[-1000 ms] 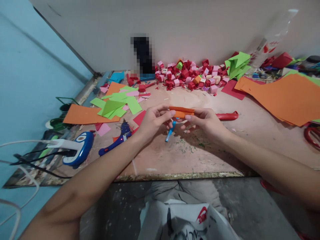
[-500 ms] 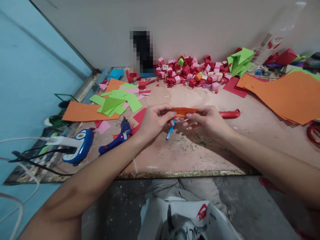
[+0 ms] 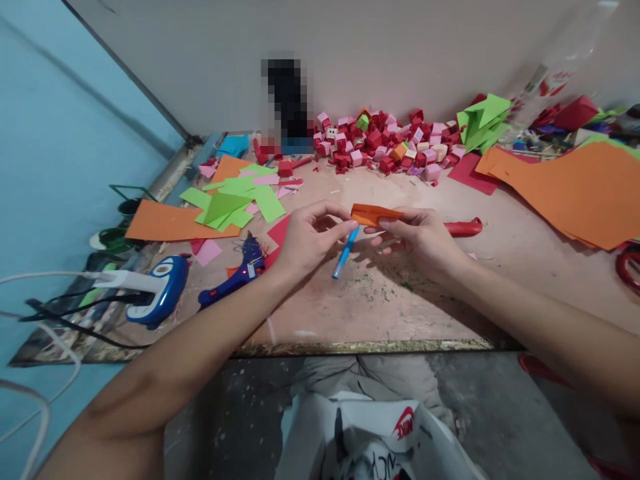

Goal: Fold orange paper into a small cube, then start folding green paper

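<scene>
A small folded strip of orange paper (image 3: 370, 215) is held up above the table between both hands. My right hand (image 3: 417, 233) pinches its right part between thumb and fingers. At the strip's left end, my left hand (image 3: 320, 237) has its thumb and index finger closed at the paper's lower left corner. Below the hands a blue pen (image 3: 345, 253) lies on the table, its upper end near my left fingertips.
A blue glue gun (image 3: 233, 280) and green paper pieces (image 3: 225, 203) lie left. Red and pink paper cubes (image 3: 373, 140) are heaped at the back. A red cutter (image 3: 465, 228) and orange sheets (image 3: 575, 193) lie right; a plastic bottle (image 3: 555, 73) stands behind.
The orange strip has tilted and moved slightly right and up with my right hand. My left fingers have slid to its left corner, uncovering more of the paper and the pen.
</scene>
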Demonstrator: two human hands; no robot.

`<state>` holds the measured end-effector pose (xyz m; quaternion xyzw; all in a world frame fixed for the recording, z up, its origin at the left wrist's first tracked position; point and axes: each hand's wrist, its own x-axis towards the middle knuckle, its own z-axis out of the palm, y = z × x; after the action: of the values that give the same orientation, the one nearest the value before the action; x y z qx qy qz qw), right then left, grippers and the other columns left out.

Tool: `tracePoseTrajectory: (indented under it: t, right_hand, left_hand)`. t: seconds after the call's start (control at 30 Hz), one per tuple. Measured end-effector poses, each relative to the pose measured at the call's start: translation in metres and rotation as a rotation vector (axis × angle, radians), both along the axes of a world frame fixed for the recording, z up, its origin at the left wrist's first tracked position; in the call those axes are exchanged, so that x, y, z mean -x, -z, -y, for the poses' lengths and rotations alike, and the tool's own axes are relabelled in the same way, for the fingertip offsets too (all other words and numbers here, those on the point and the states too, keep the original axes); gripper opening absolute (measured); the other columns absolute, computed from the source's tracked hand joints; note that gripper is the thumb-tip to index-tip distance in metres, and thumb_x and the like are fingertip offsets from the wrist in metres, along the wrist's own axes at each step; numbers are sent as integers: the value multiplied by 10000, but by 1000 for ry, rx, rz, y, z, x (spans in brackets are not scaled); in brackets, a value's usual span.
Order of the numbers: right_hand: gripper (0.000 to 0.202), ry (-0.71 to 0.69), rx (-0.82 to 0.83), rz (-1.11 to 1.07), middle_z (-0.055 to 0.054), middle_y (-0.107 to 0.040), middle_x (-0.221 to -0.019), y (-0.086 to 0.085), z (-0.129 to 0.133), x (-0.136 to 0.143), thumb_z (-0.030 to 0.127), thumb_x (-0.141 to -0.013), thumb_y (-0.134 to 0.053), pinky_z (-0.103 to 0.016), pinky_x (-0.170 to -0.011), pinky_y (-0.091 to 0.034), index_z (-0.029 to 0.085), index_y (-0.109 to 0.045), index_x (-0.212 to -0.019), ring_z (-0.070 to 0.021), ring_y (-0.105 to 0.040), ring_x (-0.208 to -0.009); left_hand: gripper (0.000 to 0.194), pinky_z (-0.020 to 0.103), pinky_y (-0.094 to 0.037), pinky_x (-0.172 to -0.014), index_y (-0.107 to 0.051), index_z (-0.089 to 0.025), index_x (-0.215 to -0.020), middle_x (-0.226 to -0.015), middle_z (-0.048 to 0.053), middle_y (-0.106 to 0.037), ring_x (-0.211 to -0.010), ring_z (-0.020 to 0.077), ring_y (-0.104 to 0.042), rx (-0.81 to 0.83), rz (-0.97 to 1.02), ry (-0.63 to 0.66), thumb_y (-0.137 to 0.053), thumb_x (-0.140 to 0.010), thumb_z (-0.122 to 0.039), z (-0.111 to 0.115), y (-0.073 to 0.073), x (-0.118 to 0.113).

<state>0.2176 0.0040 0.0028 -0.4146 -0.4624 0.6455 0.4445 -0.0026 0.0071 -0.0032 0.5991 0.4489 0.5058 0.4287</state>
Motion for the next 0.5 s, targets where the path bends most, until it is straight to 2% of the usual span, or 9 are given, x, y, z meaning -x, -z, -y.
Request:
tracePoseTrajectory:
  t: [0.1, 0.27, 0.5]
  right_hand:
    - [242, 16, 2, -12, -129, -841, -1049, 1, -1, 0, 361, -788, -939, -300, -595, -620, 191, -842, -928, -240, -793, -814]
    - [280, 30, -5, -21, -117, -842, -1027, 4, -1, 0, 390, -756, -970, -297, -603, -637, 194, -843, -909, -245, -801, -815]
    - [266, 35, 3, -44, -112, -848, -991, 3, 0, 1, 366, -734, -979, -279, -616, -642, 191, -844, -881, -211, -786, -746]
  left_hand:
    - [282, 240, -542, -542, -778, -189, -861, -797, 26, -752, -631, 132, -667, 41, 22, -1, -940, -733, -382, -2, 3, -1]
    - [277, 226, -512, -502, -765, -195, -877, -682, -7, -697, -566, 123, -639, 181, 97, 26, -932, -731, -361, -2, 6, -2]
    - [254, 227, -541, -539, -773, -198, -907, -698, -5, -713, -602, 136, -680, 152, 110, 25, -910, -745, -338, -1, 7, -1]
